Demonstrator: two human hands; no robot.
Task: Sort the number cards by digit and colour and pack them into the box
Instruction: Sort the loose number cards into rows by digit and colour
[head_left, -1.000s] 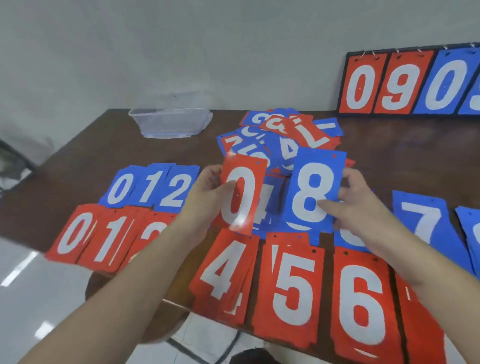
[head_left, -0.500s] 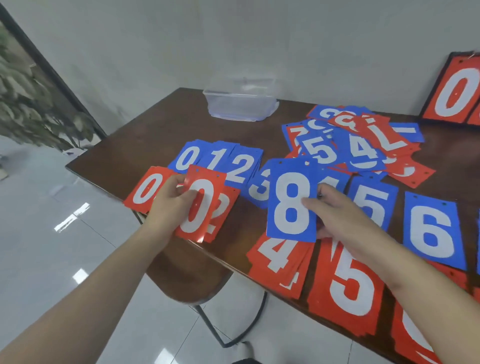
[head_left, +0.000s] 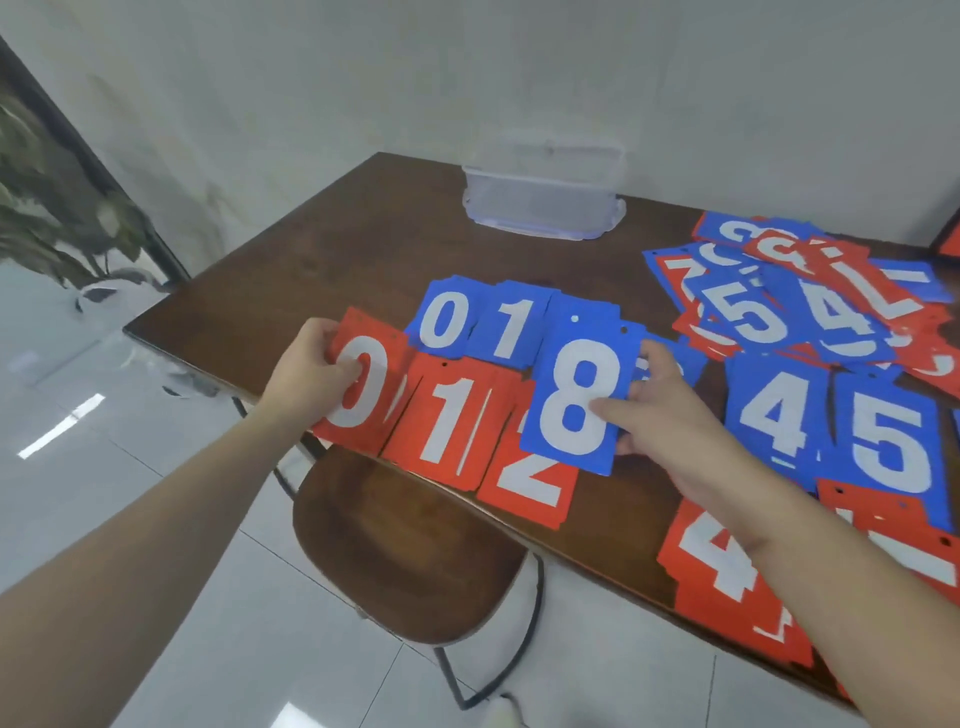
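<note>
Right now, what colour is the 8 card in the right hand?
Blue with a white digit, clearest in the head view: 8 card, right hand.

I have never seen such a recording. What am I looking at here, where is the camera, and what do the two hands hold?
There is no machine here: a person wears a camera on the head, looking down at their own hands. The left hand holds a red 0 card over the red pile at the table's near edge. The right hand holds a blue 8 card. Sorted red and blue piles lie in rows; a mixed heap waits at the right. A clear plastic box stands at the back.
</note>
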